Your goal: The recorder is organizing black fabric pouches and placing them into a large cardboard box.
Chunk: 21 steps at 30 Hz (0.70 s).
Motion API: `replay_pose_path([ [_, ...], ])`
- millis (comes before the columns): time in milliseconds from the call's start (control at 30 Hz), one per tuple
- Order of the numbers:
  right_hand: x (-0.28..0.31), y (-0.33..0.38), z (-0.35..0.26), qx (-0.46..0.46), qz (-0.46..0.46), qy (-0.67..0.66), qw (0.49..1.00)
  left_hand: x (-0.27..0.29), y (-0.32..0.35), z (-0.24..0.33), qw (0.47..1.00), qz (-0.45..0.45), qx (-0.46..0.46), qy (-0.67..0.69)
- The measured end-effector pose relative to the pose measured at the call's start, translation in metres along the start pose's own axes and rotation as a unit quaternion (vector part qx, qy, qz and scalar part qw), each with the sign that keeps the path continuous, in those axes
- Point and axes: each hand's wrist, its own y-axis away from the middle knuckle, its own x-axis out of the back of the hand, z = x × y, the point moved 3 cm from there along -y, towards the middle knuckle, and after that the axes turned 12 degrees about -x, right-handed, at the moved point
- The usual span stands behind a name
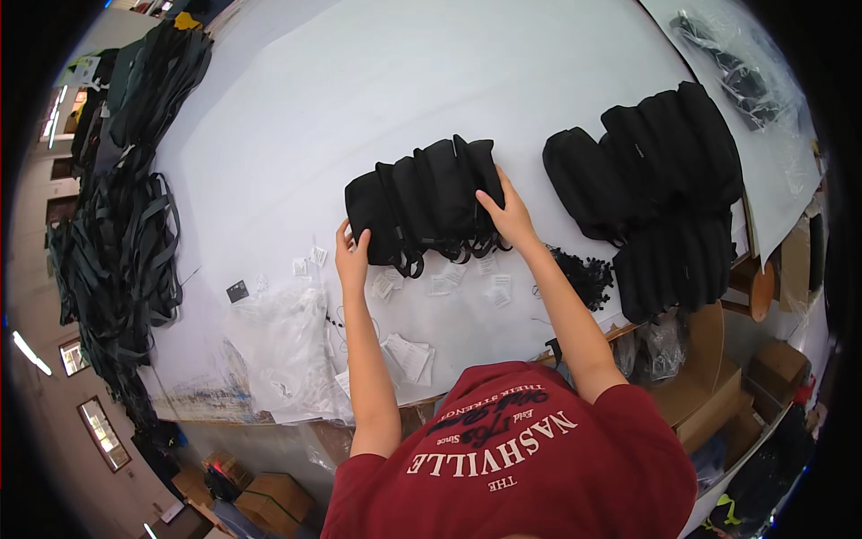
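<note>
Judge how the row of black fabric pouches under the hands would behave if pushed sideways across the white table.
The row of black pouches looks soft and probably light, so it may bunch rather than slide as one. The left hand and right hand bracket its ends, which should help. Dangling paper tags could snag.

We see tangled black webbing straps [121,238] at left, clear plastic bags [283,346] near us, brown cardboard boxes [718,395] right.

Bright even light, soft shadows, strong fisheye bend, dark rim.
</note>
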Motion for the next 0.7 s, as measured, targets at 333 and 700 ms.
replay_pose_path([
  [333, 0.010, -0.001, 0.002, -0.010, 0.055, 0.041, 0.998, -0.055, 0.020, 0.108, 0.984, -0.028, -0.152, -0.090],
  [700, 0.025, 0.001, 0.007, -0.027, 0.057, 0.034, 0.997, -0.077, 0.011, 0.131, 0.904, 0.010, -0.330, -0.271],
])
